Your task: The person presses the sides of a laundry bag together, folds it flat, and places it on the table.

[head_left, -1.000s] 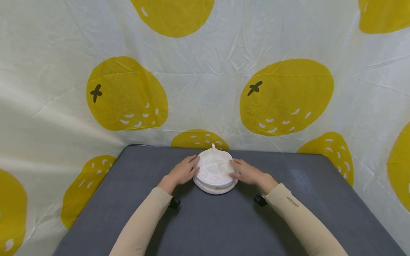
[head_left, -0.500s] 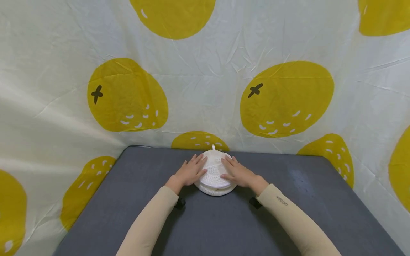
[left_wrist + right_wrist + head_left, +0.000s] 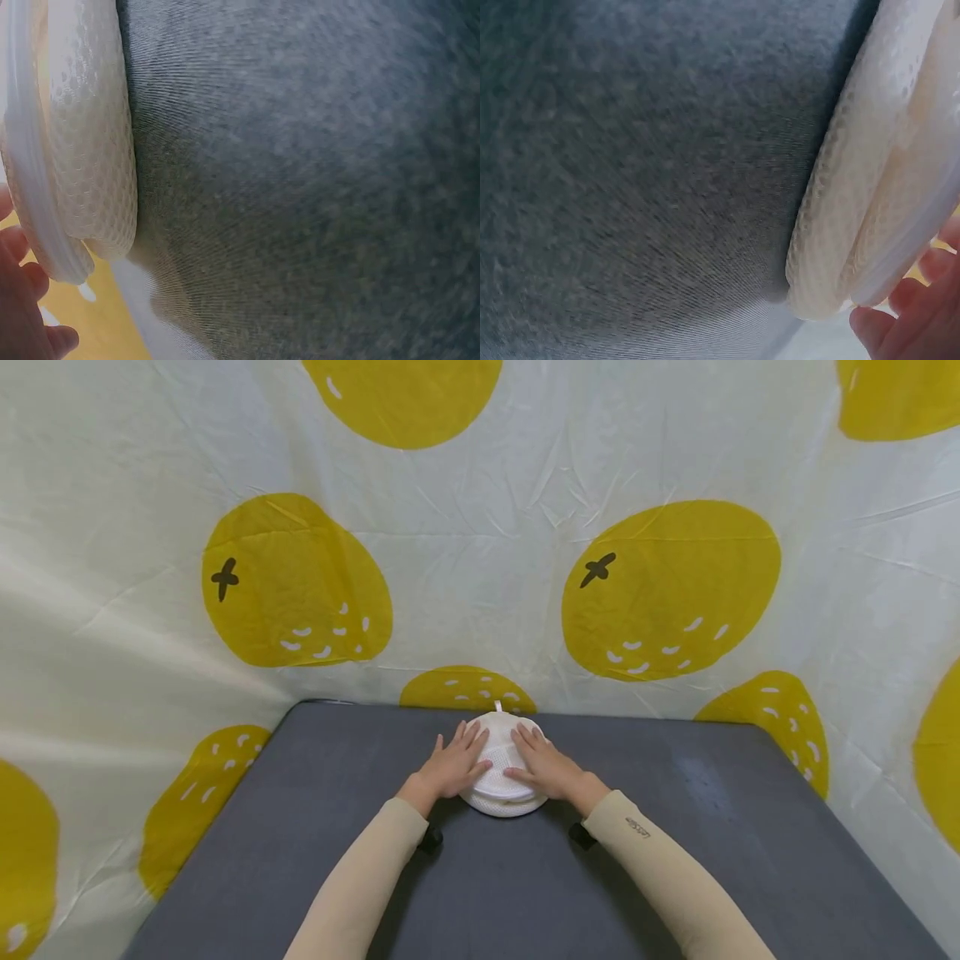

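White mesh pouch (image 3: 500, 752), round and compact, lay near the far edge of a dark grey table (image 3: 495, 893) as a person's two hands came to bear on its top. The left hand (image 3: 452, 768) and the right hand (image 3: 550, 768) rested on opposite sides of it, fingers straight and spread, thumbs pointing inward, neither gripping. The step appeared to be one of flattening or steadying; the next move seemed to call for even pressure from both palms, or for fingertips tucked under the rim to lift it. The soft pouch sat in stacked layers, a smooth pale band (image 3: 30, 165) above a plump, honeycomb-textured lower layer (image 3: 94, 135), with a small white loop (image 3: 498, 706) standing at the far end. Beyond rose a pale backdrop (image 3: 480, 593) printed with yellow fruit; beige sleeves (image 3: 667, 868) covered the forearms.
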{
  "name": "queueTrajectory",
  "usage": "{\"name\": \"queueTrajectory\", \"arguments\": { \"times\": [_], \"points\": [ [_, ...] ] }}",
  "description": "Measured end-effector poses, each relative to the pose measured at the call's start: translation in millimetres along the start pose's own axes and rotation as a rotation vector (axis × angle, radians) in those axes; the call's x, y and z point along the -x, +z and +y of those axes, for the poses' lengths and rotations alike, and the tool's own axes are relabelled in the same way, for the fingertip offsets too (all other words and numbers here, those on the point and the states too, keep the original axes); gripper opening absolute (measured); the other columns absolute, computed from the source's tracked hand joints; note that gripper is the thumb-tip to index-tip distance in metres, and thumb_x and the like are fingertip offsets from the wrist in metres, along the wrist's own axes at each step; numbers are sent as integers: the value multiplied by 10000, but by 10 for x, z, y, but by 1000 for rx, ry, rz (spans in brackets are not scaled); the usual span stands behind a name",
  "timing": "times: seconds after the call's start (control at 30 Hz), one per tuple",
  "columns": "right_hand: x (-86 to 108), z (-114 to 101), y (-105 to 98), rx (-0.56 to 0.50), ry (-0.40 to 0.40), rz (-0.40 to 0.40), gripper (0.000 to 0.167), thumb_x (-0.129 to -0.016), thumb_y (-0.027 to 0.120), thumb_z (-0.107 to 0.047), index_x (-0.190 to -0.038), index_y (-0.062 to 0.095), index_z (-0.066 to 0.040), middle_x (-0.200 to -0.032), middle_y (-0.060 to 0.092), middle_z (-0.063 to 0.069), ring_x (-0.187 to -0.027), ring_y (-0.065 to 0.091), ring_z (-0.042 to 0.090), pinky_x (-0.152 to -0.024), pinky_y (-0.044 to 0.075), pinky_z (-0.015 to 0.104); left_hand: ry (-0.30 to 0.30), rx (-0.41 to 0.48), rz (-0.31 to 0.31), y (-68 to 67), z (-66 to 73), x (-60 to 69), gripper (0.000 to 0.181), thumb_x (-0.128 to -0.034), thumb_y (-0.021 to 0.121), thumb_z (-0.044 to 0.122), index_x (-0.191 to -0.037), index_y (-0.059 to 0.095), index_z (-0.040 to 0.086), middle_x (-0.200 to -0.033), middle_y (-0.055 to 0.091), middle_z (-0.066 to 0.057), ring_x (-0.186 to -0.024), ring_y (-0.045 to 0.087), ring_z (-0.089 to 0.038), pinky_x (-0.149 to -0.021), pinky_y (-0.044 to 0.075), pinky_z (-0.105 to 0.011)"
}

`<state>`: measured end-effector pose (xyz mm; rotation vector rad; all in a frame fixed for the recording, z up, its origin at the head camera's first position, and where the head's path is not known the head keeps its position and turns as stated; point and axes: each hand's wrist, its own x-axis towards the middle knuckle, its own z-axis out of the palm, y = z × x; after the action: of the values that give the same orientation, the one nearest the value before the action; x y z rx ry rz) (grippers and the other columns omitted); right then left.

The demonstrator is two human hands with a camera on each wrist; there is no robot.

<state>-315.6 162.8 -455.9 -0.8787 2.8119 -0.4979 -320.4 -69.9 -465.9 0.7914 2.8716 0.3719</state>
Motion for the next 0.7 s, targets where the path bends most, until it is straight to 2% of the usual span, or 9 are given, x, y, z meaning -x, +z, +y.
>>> {"name": "queueTrajectory", "arguments": {
  "times": [0.23,0.47,0.7],
  "points": [
    [2,-22,88,6,42,-30,797,-1077,528,-373,-1584,160,119,-1662,86,300,-1503,66,533,-1181,167,649,-45,-57,-34,57,49,-25,677,-1106,366,469,-1659,166,133,-1716,73,-88,-1562,33,-354,-1173,122,-690],
    [-85,76,262,77,121,-130,909,-1066,465,-520,-1620,16,44,-1686,-59,241,-1528,-29,473,-1195,143,631,-111,-114,-87,145,80,-49,686,-1107,323,489,-1669,91,171,-1723,3,-42,-1565,-27,-321,-1174,96,-693],
    [-131,107,324,67,169,-156,928,-1051,469,-559,-1629,31,21,-1692,-87,214,-1539,-64,434,-1201,106,630,-118,-117,-76,106,158,-2,668,-1110,349,459,-1664,139,150,-1722,50,-63,-1565,21,-333,-1162,115,-709]
  ]
}}
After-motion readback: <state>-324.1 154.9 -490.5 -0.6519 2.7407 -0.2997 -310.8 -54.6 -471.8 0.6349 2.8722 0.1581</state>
